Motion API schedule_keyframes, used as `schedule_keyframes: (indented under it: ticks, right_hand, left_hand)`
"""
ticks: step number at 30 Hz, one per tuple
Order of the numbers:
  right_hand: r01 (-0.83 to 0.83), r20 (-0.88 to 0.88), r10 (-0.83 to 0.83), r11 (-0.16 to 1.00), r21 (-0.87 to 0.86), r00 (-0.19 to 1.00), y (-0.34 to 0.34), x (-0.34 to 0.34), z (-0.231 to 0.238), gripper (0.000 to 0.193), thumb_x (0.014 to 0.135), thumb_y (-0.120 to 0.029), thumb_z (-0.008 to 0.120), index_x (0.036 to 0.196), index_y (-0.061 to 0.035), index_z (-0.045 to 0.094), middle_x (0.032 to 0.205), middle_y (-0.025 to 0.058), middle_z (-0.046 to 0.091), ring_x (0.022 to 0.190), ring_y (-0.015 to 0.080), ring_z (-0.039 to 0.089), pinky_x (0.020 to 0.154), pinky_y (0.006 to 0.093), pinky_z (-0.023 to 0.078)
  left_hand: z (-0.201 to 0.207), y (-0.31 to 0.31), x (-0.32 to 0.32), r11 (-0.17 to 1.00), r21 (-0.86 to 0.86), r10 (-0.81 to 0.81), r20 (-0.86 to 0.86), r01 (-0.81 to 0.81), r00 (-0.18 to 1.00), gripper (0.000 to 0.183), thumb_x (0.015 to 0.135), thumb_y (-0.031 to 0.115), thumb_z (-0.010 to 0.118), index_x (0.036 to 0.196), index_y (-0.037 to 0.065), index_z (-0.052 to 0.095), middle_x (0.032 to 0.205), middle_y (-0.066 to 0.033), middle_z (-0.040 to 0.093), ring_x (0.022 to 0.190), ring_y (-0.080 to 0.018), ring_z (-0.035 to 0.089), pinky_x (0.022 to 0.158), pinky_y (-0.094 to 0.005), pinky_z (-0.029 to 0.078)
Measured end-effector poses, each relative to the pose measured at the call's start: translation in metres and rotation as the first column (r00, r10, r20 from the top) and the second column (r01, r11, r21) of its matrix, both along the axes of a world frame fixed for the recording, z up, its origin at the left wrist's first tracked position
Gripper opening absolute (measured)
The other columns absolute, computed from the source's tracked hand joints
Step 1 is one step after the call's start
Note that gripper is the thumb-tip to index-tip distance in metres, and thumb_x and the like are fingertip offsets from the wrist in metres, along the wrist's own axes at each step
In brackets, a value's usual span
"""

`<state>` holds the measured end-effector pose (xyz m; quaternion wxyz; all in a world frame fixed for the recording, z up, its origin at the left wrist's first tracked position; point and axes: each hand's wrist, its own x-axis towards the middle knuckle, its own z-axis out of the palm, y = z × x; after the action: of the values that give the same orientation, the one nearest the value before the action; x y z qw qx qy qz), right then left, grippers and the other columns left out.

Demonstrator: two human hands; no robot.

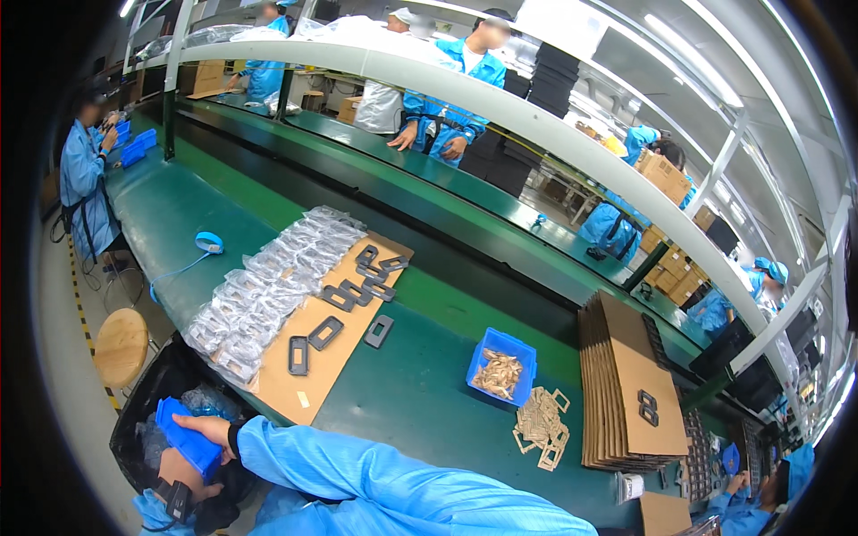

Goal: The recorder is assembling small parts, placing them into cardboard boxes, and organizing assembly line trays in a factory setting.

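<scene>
A blue plastic bin point(189, 439) is tilted between my two hands at the lower left. My right hand point(207, 427) reaches across from the right and grips its upper edge. From below, my left hand point(179, 469) holds the same bin, and a black band circles that wrist. Under and around them stands a black waste container point(134, 420) with clear plastic bags point(201, 400) inside. What the bin contains cannot be seen.
On the green table point(402, 402) lie bagged parts point(277, 277), a cardboard sheet point(277, 384) with black frames point(326, 332), a blue bin of tan pieces point(499, 372), loose tan frames point(541, 424) and stacked cardboard point(617, 384). A wooden stool point(121, 348) stands left. Several people work nearby.
</scene>
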<state>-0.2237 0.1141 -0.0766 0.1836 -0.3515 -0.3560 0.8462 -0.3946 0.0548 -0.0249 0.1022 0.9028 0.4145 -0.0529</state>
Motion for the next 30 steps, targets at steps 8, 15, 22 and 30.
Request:
schedule_keyframes:
  ticks: [8, 15, 22, 30]
  right_hand:
    - [0.463, -0.366, -0.432, 0.887, -0.005, 0.824, 0.015, -0.001, 0.004, 0.069, 0.088, -0.047, 0.068, 0.138, -0.0045, 0.047, 0.125, 0.0101, 0.062, 0.11, 0.0254, 0.062, 0.093, 0.039, 0.051]
    - [0.414, -0.622, -0.361, 0.908, -0.064, 0.695, -0.013, 0.027, 0.033, 0.073, 0.092, -0.062, 0.052, 0.141, -0.0074, 0.045, 0.137, 0.0144, 0.054, 0.121, 0.0324, 0.054, 0.104, 0.049, 0.044]
    - [0.004, -0.718, -0.083, 0.994, -0.111, 0.691, -0.01, 0.023, 0.0, 0.074, 0.094, -0.064, 0.045, 0.141, -0.0063, 0.043, 0.136, 0.0143, 0.054, 0.124, 0.031, 0.052, 0.105, 0.0466, 0.043]
    - [0.058, -0.665, -0.091, 0.996, -0.072, 0.741, -0.005, 0.035, 0.011, 0.075, 0.094, -0.065, 0.044, 0.141, -0.0064, 0.043, 0.136, 0.0147, 0.054, 0.125, 0.031, 0.052, 0.105, 0.0475, 0.043]
  left_hand:
    - [-0.069, -0.012, -0.068, 0.948, 0.235, 0.174, 0.184, -0.215, 0.967, 0.034, 0.071, 0.007, 0.067, 0.104, 0.0, 0.059, 0.099, -0.0203, 0.061, 0.091, -0.0393, 0.06, 0.076, -0.0467, 0.05]
    - [-0.125, -0.004, -0.069, 0.822, -0.196, 0.544, -0.011, -0.535, 0.839, 0.029, 0.081, 0.021, 0.068, 0.104, 0.004, 0.067, 0.084, -0.0194, 0.066, 0.083, -0.0349, 0.065, 0.074, -0.0436, 0.051]
    - [-0.116, -0.011, -0.085, 0.814, 0.023, 0.573, 0.141, -0.581, 0.808, 0.026, 0.085, 0.025, 0.066, 0.101, 0.004, 0.068, 0.093, -0.0206, 0.069, 0.092, -0.0388, 0.066, 0.08, -0.046, 0.052]
    - [-0.066, -0.008, -0.079, 0.797, 0.141, 0.511, 0.359, -0.587, 0.781, 0.022, 0.087, 0.021, 0.064, 0.102, 0.005, 0.063, 0.085, -0.0196, 0.067, 0.085, -0.0378, 0.065, 0.075, -0.0459, 0.052]
